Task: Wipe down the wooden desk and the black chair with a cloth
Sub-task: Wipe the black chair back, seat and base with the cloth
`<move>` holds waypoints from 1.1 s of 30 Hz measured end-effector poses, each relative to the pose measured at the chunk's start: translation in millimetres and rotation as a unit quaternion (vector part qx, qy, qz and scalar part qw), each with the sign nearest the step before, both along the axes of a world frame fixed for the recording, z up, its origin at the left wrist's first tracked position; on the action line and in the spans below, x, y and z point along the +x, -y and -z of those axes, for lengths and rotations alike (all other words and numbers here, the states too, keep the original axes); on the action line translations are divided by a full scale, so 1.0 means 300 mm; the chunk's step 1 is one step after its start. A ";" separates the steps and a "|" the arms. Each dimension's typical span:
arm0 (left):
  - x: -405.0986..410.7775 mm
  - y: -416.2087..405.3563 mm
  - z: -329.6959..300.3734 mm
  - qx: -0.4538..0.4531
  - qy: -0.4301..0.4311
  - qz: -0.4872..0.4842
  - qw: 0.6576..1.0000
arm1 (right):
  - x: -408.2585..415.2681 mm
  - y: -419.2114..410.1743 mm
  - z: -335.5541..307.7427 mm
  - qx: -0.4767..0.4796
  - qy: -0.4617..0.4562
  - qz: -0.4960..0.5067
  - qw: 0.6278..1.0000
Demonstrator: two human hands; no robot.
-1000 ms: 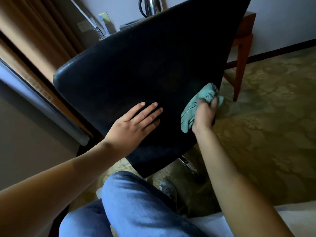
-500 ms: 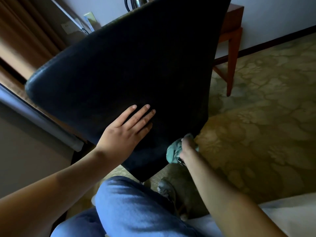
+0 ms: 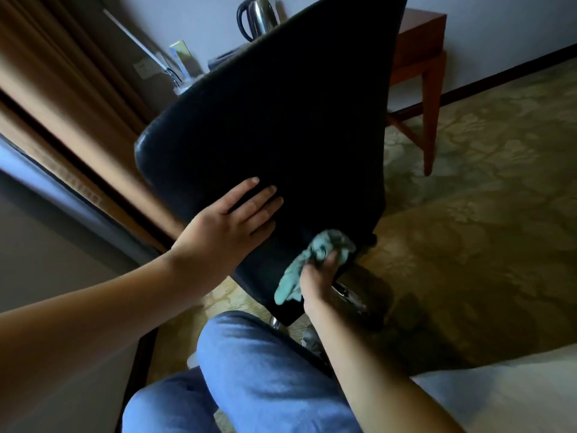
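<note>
The black chair (image 3: 281, 120) fills the middle of the view, its broad back turned toward me. My left hand (image 3: 231, 226) lies flat on the lower left part of the chair back, fingers straight. My right hand (image 3: 318, 273) grips a bunched teal cloth (image 3: 315, 260) and holds it against the lower right edge of the chair back; a tail of cloth hangs down to the left of the hand. Behind the chair stands the wooden desk (image 3: 418, 48), mostly hidden, with one leg and a corner showing at the upper right.
A steel kettle (image 3: 259, 17) and small items stand on the desk behind the chair. Brown curtains (image 3: 46, 82) hang at the left. Patterned carpet (image 3: 484, 214) spreads to the right. My knee in blue jeans (image 3: 265, 376) is just below the chair, and white bedding (image 3: 515, 392) lies at the lower right.
My right hand took the cloth from the middle of the chair's right edge down to its lower edge, where it now shows more of the cloth. The left hand stayed flat on the chair back.
</note>
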State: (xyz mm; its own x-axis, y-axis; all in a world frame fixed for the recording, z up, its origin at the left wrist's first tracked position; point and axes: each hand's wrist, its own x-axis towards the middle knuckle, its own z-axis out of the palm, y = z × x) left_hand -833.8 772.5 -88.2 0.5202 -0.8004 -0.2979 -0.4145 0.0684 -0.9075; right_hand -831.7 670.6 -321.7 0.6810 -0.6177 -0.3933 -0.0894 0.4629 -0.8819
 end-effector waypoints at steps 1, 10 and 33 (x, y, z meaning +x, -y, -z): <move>-0.003 -0.018 -0.014 0.019 0.011 -0.017 1.000 | -0.007 -0.010 0.056 0.002 -0.078 -0.020 0.997; 0.032 -0.060 -0.064 0.054 0.010 0.061 0.997 | 0.021 -0.003 -0.173 0.041 0.040 0.025 0.998; 0.018 0.111 -0.070 0.038 -0.007 0.087 0.995 | -0.039 -0.065 -0.334 -0.088 0.098 0.038 0.991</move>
